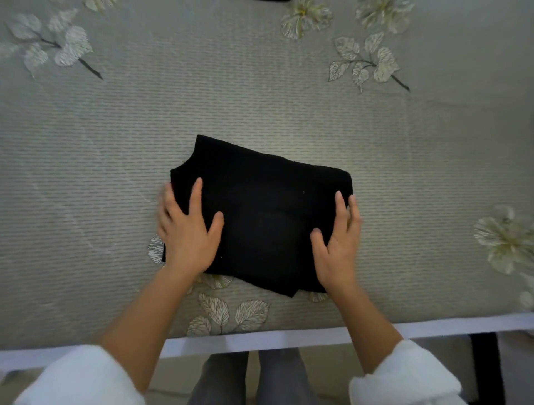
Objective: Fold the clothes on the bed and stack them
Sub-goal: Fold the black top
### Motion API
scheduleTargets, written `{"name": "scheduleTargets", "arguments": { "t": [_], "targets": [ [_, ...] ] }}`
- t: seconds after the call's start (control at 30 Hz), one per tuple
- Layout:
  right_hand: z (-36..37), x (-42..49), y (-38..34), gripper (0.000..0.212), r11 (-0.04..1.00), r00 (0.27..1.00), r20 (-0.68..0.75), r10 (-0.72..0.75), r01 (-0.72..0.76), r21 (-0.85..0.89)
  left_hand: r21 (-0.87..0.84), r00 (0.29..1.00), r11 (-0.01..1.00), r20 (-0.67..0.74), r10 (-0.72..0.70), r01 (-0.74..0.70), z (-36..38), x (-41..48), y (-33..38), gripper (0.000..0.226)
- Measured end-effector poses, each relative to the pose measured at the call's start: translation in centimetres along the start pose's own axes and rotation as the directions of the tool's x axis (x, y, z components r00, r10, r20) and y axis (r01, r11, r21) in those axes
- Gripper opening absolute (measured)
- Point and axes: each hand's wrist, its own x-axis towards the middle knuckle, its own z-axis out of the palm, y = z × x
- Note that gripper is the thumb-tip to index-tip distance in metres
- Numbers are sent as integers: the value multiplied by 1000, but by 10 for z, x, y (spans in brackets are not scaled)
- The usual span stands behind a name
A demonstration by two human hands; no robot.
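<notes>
Although only one piece shows plainly, the black garment (268, 214) lies as a compact, layered rectangle on the near middle of the bed (260, 95), so its folding looks all but finished. A narrower flap juts out at its far left corner and a lower layer peeks out along the near edge, so the bundle is not quite square. The left hand (187, 234) lies flat on the garment's left part, fingers straight and spread, the outer ones reaching past the cloth's edge onto the bed. The right hand (338, 245) rests along the right edge, fingers straight and close together, thumb set apart on the cloth; neither hand pinches anything. I judge this to be the smoothing or squaring of a completed fold. As for what is left, no stack and no other folded clothes are in view. A dark sliver (271, 1) at the far top edge may be another garment, but too little shows to tell. Stacking, then, seems yet to come.
</notes>
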Motion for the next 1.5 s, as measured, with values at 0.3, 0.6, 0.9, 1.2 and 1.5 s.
{"name": "scheduleTargets", "arguments": {
  "t": [0.3,0.6,0.9,1.2,1.5],
  "targets": [
    [-70,-1,-21,37,466,659,509,554,-751,467,-581,821,579,422,-385,571,-76,-13,11,23],
    [-189,-73,-44,39,475,717,448,533,-692,543,-562,857,724,509,-78,399,-131,-86,79,31],
    [-328,-91,-27,48,445,819,220,531,-490,749,-609,773,730,609,179,311,-131,-107,206,36],
    [-466,-35,46,32,443,835,-49,549,-241,863,-685,710,723,554,434,93,-105,-96,420,43],
    [-558,47,184,27,336,723,-80,686,-217,916,-602,717,796,533,450,-52,3,-99,635,46]
  ]
}}
